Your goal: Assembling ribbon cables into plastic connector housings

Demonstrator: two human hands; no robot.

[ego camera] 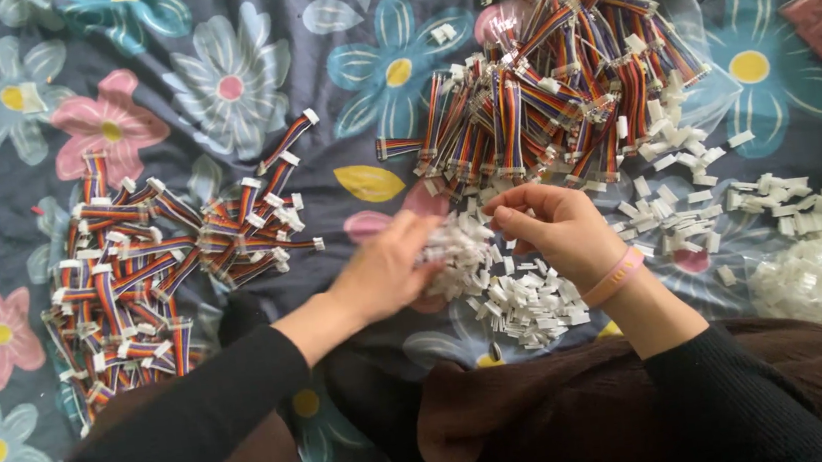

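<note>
While both hands meet over a heap of small white plastic connector housings [518, 296] on the flower-printed bedspread [236, 87], the left hand [389, 263] cups a clump of them in curled fingers, and the right hand [556, 227], wearing a pink wristband [612, 277], pinches one piece. Rainbow-striped ribbon cable bundles lie to the left [134, 278] and above [557, 76].

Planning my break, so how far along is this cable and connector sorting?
Looks done: the cable pile on the left, white ends fitted. In hand: the left hand and right hand work in the loose white connectors. Left: the bigger cable heap at top right, seemingly most of the job.
</note>
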